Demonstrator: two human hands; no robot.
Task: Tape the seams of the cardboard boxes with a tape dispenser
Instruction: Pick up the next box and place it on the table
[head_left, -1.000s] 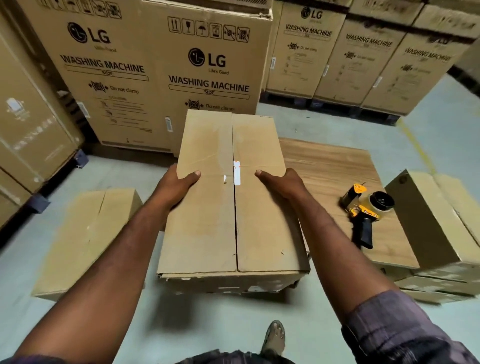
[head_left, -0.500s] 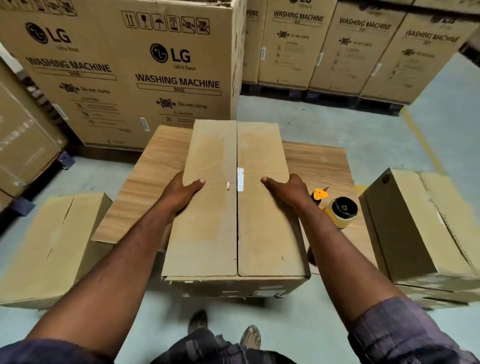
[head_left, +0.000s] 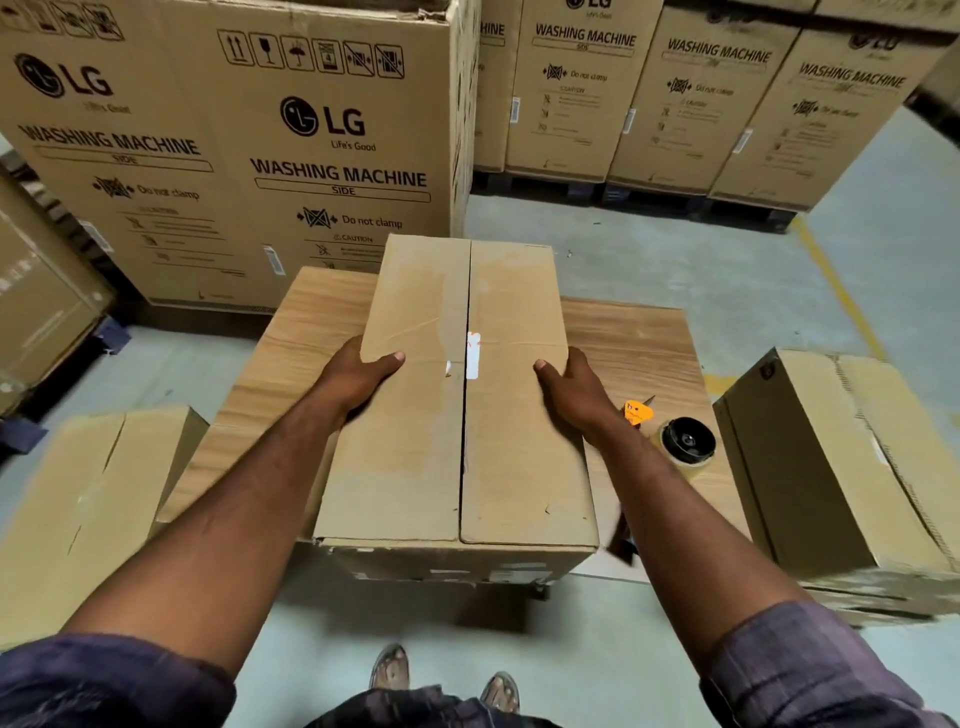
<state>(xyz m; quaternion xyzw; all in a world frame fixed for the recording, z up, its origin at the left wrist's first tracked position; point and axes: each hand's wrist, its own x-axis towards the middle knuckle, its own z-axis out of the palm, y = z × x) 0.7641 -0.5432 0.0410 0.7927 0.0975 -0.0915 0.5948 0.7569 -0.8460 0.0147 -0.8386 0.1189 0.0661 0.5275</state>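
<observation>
Gripping is seen on both long sides of a cardboard box (head_left: 457, 405), which is held over the near edge of a low wooden table (head_left: 639, 343). The left hand (head_left: 358, 376) is clasped on the box's left side, thumb laid flat across the top flap, the other fingers hidden under the edge. The right hand (head_left: 571, 387) is clasped on the right side in the same way, thumb on top, remaining fingers out of sight. Whether the box's underside is resting on the table or is just above it cannot be told.

The box's top is shown closed, two flaps meeting at a centre seam (head_left: 464, 441) that runs away from the person. A short white scrap (head_left: 472, 355) is seen across the seam near its middle; the rest of the seam is bare of tape.

The tape dispenser (head_left: 675, 439) is lying on the table near its right edge, just beside the right forearm, touched by neither hand; its orange guard and dark roll hub are visible, the handle mostly hidden behind the arm.

A second box (head_left: 841, 457) is placed just right of the table, and a third box (head_left: 88, 493) on the floor to the left. Tall printed cartons (head_left: 234, 156) are stacked beyond the table's far edge.
</observation>
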